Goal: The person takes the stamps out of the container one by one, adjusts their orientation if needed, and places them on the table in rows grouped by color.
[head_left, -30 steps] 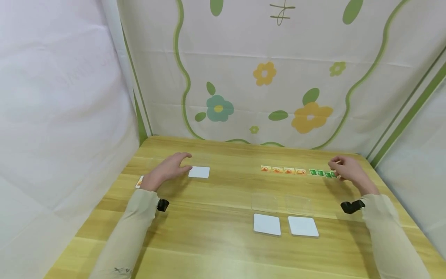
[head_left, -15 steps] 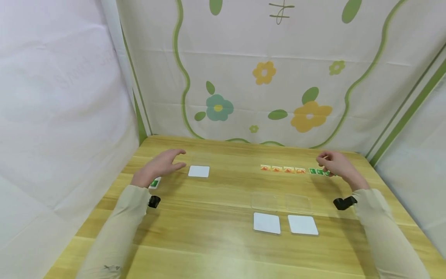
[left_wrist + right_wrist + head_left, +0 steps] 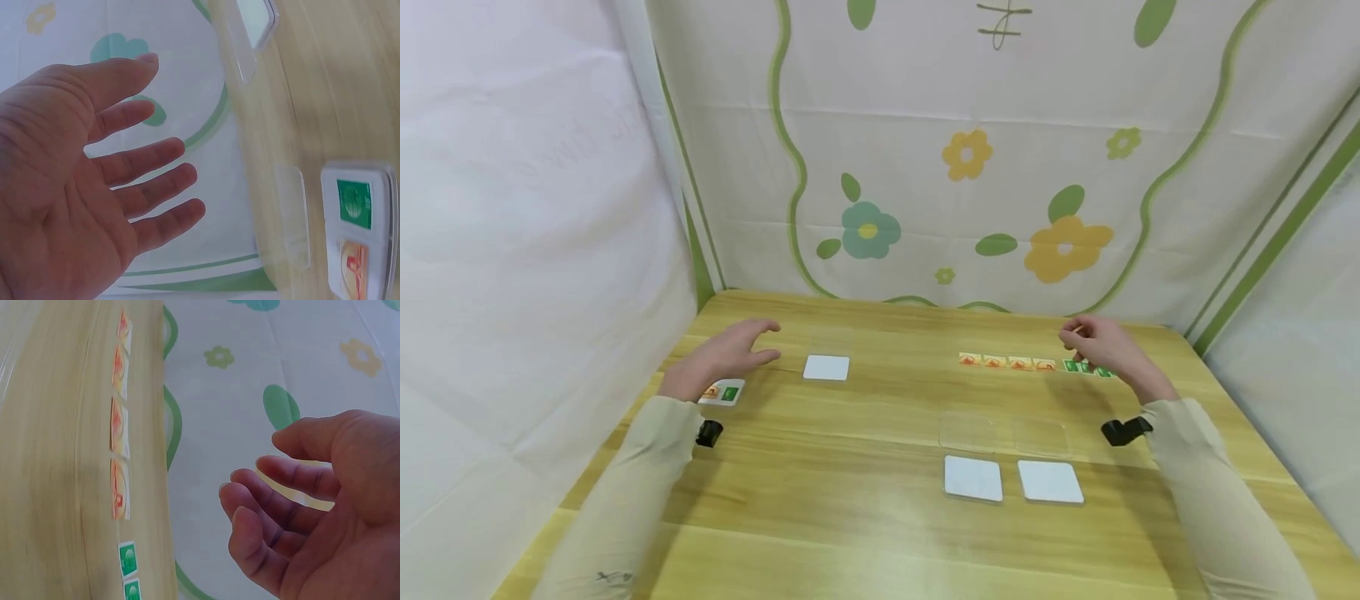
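Observation:
My left hand is over the table's far left with thumb and fingers apart, holding nothing. Below its wrist lies a white card bearing an orange sticker and a green sticker; in the left wrist view it sits in a clear case. To that hand's right is a blank white card. At the back right, my right hand hovers with loosely curled fingers and nothing between them. It partly covers a row of small green stickers. Several orange-and-yellow stickers continue that row leftward.
Two blank white cards lie nearer the front, right of centre. Behind them are two clear plastic covers. A floral cloth hangs along the wooden table's back edge.
Both hands have drifted left. The card with the orange and green stickers shows more from behind my left wrist. My right hand has moved along the green stickers toward the orange ones.

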Tool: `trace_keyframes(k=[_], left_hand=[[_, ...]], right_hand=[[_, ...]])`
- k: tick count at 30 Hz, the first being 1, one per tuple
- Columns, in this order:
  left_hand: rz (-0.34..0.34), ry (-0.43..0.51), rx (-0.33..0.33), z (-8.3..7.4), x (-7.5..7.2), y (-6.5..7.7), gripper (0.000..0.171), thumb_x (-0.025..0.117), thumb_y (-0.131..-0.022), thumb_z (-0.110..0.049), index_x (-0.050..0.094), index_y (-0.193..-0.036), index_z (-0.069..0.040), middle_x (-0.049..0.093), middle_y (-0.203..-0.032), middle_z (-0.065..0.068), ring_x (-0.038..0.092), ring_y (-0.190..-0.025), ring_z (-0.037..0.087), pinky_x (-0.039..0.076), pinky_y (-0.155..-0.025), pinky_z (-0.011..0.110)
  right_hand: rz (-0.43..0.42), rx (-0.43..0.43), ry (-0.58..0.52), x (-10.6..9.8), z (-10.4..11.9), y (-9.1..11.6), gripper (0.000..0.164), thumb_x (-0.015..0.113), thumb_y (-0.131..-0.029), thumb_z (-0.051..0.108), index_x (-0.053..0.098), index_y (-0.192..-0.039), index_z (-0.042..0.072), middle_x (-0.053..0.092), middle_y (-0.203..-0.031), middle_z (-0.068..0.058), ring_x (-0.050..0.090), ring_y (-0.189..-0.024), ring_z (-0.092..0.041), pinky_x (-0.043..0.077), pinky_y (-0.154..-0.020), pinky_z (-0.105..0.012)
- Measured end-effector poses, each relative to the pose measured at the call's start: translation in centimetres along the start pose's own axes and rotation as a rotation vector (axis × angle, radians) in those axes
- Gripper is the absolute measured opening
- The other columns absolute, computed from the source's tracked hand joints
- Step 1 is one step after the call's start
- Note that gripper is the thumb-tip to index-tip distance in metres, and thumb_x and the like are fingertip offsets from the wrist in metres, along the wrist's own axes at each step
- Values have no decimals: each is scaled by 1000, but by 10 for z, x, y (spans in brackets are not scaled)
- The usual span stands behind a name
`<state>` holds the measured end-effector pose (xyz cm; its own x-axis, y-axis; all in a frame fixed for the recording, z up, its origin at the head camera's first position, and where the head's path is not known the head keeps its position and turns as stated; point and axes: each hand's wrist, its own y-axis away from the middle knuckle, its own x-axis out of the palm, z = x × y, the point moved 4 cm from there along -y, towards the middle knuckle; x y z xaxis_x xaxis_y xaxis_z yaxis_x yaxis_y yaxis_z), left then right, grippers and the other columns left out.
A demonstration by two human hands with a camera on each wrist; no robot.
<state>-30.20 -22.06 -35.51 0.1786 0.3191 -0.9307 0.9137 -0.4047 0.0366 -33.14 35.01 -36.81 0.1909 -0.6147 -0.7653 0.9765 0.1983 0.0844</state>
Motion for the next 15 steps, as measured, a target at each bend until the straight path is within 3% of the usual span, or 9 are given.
trace_keyframes(k=[15], left_hand=[[38,-35,18,22,-12,13,50,59,-98,-21,47,-138,6,50,-140,30,46,-128,48,38,-104,60]], right_hand=[[-5,-44,-2,15,36,1,38,52,-101,38,57,-119,5,63,-99,-14,62,-72,-18,54,-58,-37]])
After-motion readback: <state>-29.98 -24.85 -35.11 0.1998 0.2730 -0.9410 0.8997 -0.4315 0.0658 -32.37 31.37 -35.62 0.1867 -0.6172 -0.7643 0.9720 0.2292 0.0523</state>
